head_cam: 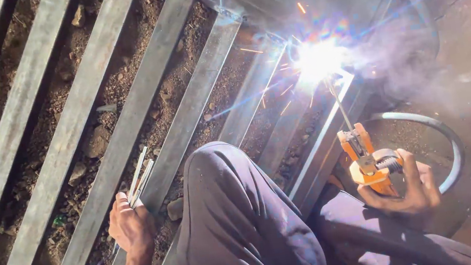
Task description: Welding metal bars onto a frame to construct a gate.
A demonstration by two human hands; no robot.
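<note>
Right hand [405,190] first: its fingers [425,175] are curled tight around the grip of an orange electrode holder [369,161], clamped on it low at the right of the view. A thin welding rod [339,103] rises from the holder's clamp, tilted up and to the left, and its tip sits in a white-hot arc [318,59] on the metal frame [319,144], sparks flying, smoke [406,55] drifting off to the right. Over to the left hand [130,225]: fingers [119,202] closed on a small bundle of spare rods [138,176], which stick up and lean right, the hand resting against one of the long flat metal bars [61,147]. Those bars lie side by side, running diagonally over bare soil [131,67] with stones. Between the two hands the person's bent knee in dark trousers [230,215] fills the foreground. A grey cable [447,137] curves along the ground just right of the holder, near the welding spot
</note>
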